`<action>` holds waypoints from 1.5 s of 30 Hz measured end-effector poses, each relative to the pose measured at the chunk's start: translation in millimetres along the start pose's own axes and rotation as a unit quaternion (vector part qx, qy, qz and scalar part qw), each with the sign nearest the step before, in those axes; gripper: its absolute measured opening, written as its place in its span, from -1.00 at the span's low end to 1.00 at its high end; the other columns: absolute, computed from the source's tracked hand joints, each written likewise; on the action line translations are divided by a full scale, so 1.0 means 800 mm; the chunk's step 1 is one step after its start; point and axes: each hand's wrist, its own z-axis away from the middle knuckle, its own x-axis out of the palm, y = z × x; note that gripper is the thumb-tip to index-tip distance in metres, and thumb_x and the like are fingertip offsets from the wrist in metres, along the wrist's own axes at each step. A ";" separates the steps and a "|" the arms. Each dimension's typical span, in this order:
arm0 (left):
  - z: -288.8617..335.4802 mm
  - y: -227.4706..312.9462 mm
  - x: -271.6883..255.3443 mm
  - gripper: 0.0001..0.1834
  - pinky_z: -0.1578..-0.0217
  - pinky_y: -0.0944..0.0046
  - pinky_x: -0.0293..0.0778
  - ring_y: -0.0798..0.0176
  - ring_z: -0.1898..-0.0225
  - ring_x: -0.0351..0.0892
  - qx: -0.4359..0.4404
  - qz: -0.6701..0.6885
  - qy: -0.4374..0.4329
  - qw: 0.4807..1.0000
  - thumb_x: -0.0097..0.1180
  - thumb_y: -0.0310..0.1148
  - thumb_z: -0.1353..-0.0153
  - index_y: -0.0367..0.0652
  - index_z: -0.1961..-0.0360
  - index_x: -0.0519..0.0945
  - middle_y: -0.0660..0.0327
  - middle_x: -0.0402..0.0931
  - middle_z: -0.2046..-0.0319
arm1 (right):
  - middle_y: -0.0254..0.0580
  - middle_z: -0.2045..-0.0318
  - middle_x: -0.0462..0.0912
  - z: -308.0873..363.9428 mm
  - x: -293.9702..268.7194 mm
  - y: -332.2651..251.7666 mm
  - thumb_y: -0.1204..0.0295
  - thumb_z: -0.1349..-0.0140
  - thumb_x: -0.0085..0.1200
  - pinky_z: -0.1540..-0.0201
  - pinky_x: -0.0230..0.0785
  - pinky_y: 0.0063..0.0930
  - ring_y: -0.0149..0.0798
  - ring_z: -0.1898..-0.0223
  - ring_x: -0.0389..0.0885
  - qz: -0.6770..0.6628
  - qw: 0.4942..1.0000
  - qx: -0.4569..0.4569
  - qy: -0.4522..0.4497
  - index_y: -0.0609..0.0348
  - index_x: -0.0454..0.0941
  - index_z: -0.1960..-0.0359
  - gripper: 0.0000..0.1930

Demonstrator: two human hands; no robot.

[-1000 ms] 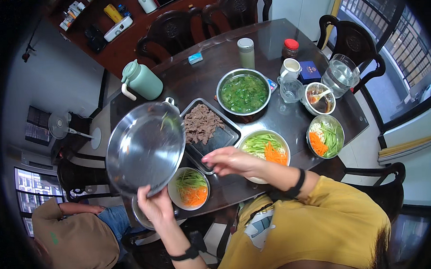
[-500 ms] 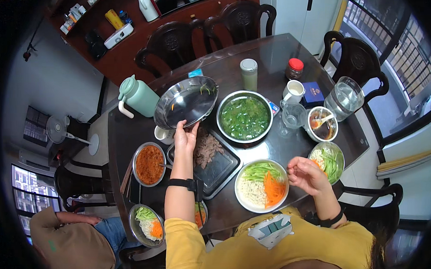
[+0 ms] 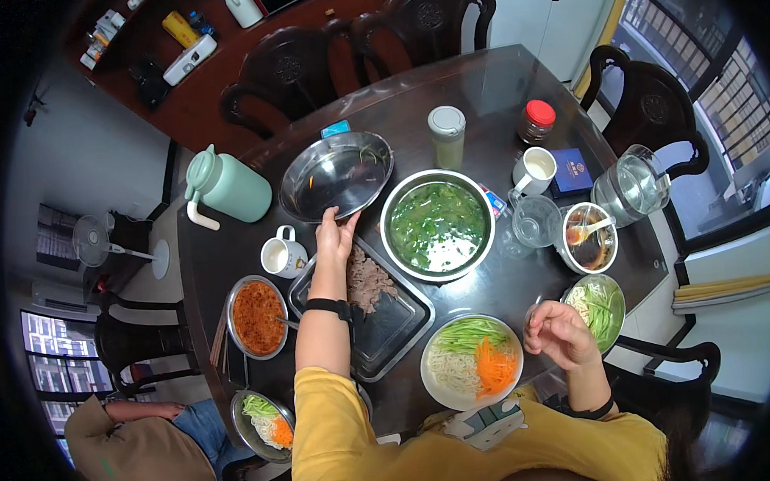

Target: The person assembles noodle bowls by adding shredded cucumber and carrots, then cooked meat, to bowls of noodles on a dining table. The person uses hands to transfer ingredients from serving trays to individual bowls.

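My left hand (image 3: 337, 235) reaches over the meat tray and grips the near rim of a wide steel bowl (image 3: 336, 187). A few green and orange shreds cling inside this bowl. Whether its base touches the table, I cannot tell. My right hand (image 3: 563, 332) hovers with curled fingers and nothing visible in them. It is between a bowl of noodles, cucumber and carrot shreds (image 3: 472, 361) and a similar metal bowl (image 3: 598, 311). Sliced meat (image 3: 368, 282) lies in a dark rectangular tray (image 3: 394, 335) below my left hand.
A bowl of green leafy soup (image 3: 436, 226) stands mid-table. Red sauce (image 3: 256, 317), a white mug (image 3: 282, 254) and a mint thermos jug (image 3: 228, 187) are left. A glass pitcher (image 3: 629, 188), glass cup (image 3: 537, 221) and dark sauce bowl (image 3: 590, 237) are right. Another person (image 3: 142, 448) sits left.
The steel bowl in my left hand has levelled out a little and shifted, uncovering the white mug. My right hand stays curled near the same bowls. The whole view has shifted slightly.
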 end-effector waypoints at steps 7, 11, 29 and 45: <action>-0.011 -0.017 0.033 -0.69 0.17 0.07 0.71 0.04 0.06 0.52 -0.002 -0.131 0.079 0.988 0.07 -0.55 -0.24 -0.40 0.01 0.39 0.00 0.41 0.02 | -0.18 0.33 0.48 -0.009 -0.010 0.004 0.27 -0.24 0.12 0.34 0.32 -0.46 -0.32 0.38 0.45 -0.006 1.000 -0.014 0.022 0.28 0.47 0.21 -0.70; -0.019 -0.013 0.021 -0.62 0.23 0.01 0.70 -0.08 0.08 0.52 -0.059 -0.120 0.082 0.988 0.01 -0.53 -0.22 -0.41 -0.05 0.31 -0.02 0.41 0.04 | -0.17 0.35 0.51 -0.009 -0.007 0.007 0.32 -0.26 0.08 0.31 0.33 -0.48 -0.33 0.38 0.47 -0.026 0.999 -0.002 0.027 0.33 0.48 0.18 -0.72; 0.508 0.086 0.003 -0.64 -0.05 -0.04 0.47 -0.02 -0.05 0.47 0.119 0.039 -0.258 0.958 -0.07 -0.37 -0.26 -0.20 -0.08 0.36 0.02 0.50 0.13 | -0.36 0.42 0.53 -0.043 0.028 0.031 0.34 -0.33 -0.01 0.34 0.36 -0.63 -0.51 0.42 0.46 0.074 0.986 0.146 0.036 0.27 0.52 0.22 -0.78; 0.344 -0.161 -0.162 -0.49 -0.18 0.02 0.39 -0.10 -0.20 0.29 -0.088 0.134 0.265 0.951 0.09 -0.36 -0.29 -0.39 -0.16 0.25 -0.17 0.18 -0.16 | -0.40 0.44 0.54 0.006 0.049 0.040 0.36 -0.33 0.01 0.37 0.39 -0.66 -0.53 0.44 0.49 0.117 0.975 0.179 0.068 0.22 0.53 0.24 -0.83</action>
